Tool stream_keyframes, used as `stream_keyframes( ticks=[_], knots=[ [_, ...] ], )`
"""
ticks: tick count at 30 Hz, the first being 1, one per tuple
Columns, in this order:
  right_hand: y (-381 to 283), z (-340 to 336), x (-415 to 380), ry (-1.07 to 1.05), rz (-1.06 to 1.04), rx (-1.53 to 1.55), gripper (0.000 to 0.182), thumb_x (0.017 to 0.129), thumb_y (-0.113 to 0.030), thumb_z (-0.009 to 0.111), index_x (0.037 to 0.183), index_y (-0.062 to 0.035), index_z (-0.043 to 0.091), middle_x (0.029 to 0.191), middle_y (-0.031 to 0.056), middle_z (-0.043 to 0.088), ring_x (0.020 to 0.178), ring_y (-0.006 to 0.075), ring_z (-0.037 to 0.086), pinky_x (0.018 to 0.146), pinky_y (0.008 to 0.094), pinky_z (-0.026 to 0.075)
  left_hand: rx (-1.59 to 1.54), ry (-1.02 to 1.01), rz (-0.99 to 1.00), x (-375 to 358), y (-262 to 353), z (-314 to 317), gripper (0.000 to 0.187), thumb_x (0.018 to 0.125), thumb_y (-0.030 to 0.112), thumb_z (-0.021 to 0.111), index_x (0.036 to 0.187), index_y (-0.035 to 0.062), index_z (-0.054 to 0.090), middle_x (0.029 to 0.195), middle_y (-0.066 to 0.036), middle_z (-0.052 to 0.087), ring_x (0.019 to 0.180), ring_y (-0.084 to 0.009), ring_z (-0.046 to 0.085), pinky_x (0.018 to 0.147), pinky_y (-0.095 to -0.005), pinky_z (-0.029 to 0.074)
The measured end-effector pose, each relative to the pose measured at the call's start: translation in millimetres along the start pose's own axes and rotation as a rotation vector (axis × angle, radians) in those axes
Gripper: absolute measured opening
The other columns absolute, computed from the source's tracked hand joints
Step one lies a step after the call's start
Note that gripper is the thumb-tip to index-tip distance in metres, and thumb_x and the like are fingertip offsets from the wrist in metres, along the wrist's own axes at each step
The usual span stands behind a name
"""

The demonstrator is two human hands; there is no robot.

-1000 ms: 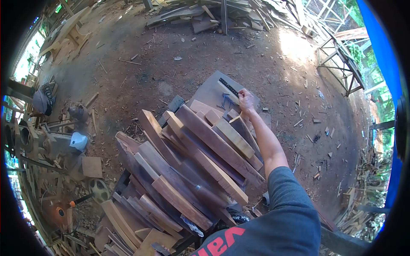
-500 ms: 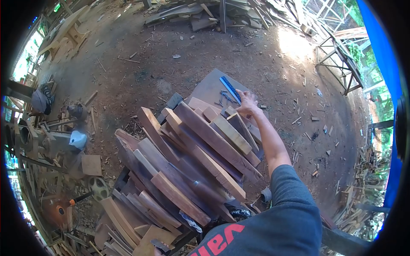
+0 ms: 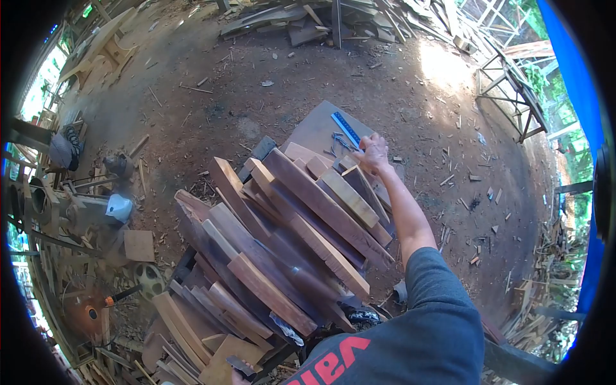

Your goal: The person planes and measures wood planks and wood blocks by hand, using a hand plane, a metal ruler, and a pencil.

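The right hand (image 3: 373, 154) is at the upper middle of the frame, its arm reaching from the lower right. Its fingers are bent at the lower end of a straight blue ruler (image 3: 345, 128) with dark markings; whether they pinch it, I cannot tell. The ruler lies slantwise on a flat grey-brown board (image 3: 309, 128), just beside a small group of thin dark metal pieces (image 3: 338, 140). Probably this board serves as a level place, so that such small things do not fall between the long reddish-brown wooden planks (image 3: 327, 202). These planks fill the middle of the frame, side by side and slanted, perhaps to keep many within reach. At the bottom edge, the left hand (image 3: 239, 379) shows only a little, near a thin brown panel (image 3: 226, 360); its fingers are hidden, so I cannot tell their state.
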State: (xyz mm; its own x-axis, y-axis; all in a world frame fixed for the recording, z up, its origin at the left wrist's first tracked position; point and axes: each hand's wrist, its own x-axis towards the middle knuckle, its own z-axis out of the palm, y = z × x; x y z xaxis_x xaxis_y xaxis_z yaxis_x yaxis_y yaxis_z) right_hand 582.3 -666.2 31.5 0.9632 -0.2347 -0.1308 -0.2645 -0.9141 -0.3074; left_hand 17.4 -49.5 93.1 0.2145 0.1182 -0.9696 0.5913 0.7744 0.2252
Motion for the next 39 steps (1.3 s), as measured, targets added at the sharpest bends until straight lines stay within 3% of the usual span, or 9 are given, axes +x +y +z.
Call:
stream_keyframes(
  ticks=[11,17,19,29,32,34,35,37,39],
  knots=[
    [-5.6,21.6,9.1,-0.101,0.052,-0.063,0.02,0.084,-0.027,0.069,0.099,-0.0127,0.069,0.122,0.0131,0.052,0.121,0.0342,0.045,0.1,0.0563,0.039,-0.01,-0.018,0.007,47.9,8.5,-62.3,0.034,0.096,0.043,0.051,0.096,0.0119,0.065,0.083,-0.006,0.067,0.075,-0.0245,0.066,0.07,-0.0416,0.055],
    [-27.9,17.3,23.2,0.089,0.045,0.152,0.018,0.086,-0.026,0.067,0.1,-0.0143,0.07,0.119,0.0127,0.055,0.118,0.0338,0.048,0.097,0.0585,0.041,-0.038,-0.028,-0.008,76.4,-6.8,-91.1,0.033,0.096,0.042,0.051,0.095,0.0121,0.065,0.081,-0.006,0.067,0.073,-0.0243,0.066,0.068,-0.0417,0.056],
    [-33.9,16.2,24.0,0.239,0.073,0.246,0.018,0.085,-0.029,0.067,0.096,-0.0159,0.071,0.112,0.0126,0.06,0.112,0.0331,0.053,0.092,0.055,0.043,-0.05,-0.025,-0.009,78.5,-11.0,-99.0,0.033,0.096,0.042,0.051,0.094,0.0122,0.065,0.081,-0.006,0.068,0.072,-0.0243,0.066,0.068,-0.0417,0.056],
    [-27.5,13.9,-2.7,0.131,0.112,0.313,0.015,0.084,-0.025,0.067,0.095,-0.0157,0.071,0.111,0.0115,0.061,0.112,0.0323,0.053,0.092,0.0543,0.044,-0.008,0.1,0.058,102.9,-15.0,-105.3,0.027,0.095,0.037,0.053,0.088,0.0127,0.063,0.073,-0.006,0.065,0.067,-0.0255,0.064,0.063,-0.04,0.056],
    [-23.8,14.9,-8.7,0.186,0.078,0.366,0.015,0.082,-0.024,0.066,0.092,-0.0143,0.072,0.101,0.0118,0.064,0.103,0.032,0.059,0.09,0.0497,0.047,-0.02,0.03,-0.03,103.6,-10.8,-115.2,0.028,0.097,0.038,0.052,0.094,0.0109,0.062,0.076,-0.007,0.063,0.069,-0.0253,0.064,0.064,-0.0394,0.056],
    [-9.1,23.2,-10.3,0.269,-0.082,0.361,0.015,0.08,-0.023,0.066,0.088,-0.0121,0.072,0.091,0.0123,0.068,0.092,0.032,0.063,0.085,0.045,0.05,-0.181,-0.004,-0.056,99.9,-17.9,-109.1,0.036,0.1,0.042,0.044,0.1,0.0109,0.063,0.085,-0.008,0.066,0.079,-0.0284,0.064,0.073,-0.0425,0.054],
    [-4.7,22.1,-15.2,0.318,-0.17,0.352,0.014,0.079,-0.021,0.065,0.085,-0.0092,0.072,0.086,0.0129,0.069,0.087,0.0325,0.065,0.081,0.0431,0.051,-0.237,0.124,-0.039,112.5,-22.8,-112.7,0.041,0.101,0.045,0.04,0.107,0.0099,0.06,0.094,-0.009,0.065,0.082,-0.0286,0.064,0.074,-0.0446,0.055],
    [-2.9,13.8,-29.8,0.297,-0.286,0.385,0.016,0.081,-0.016,0.062,0.089,-0.006,0.072,0.088,0.0148,0.069,0.087,0.0318,0.065,0.079,0.0413,0.05,-0.074,0.069,0.114,96.7,-36.1,-92.5,0.045,0.099,0.05,0.046,0.114,0.0094,0.058,0.105,-0.008,0.065,0.091,-0.0259,0.064,0.079,-0.0457,0.055],
    [-26.8,-11.5,-63.0,0.201,-0.267,0.559,0.014,0.086,-0.012,0.063,0.091,-0.0009,0.069,0.084,0.0116,0.067,0.084,0.0225,0.063,0.078,0.0355,0.05,-0.009,0.162,0.195,100.0,-41.7,-86.3,0.038,0.095,0.048,0.056,0.11,0.0132,0.062,0.095,-0.005,0.068,0.086,-0.025,0.066,0.076,-0.0451,0.055]
  ],
)
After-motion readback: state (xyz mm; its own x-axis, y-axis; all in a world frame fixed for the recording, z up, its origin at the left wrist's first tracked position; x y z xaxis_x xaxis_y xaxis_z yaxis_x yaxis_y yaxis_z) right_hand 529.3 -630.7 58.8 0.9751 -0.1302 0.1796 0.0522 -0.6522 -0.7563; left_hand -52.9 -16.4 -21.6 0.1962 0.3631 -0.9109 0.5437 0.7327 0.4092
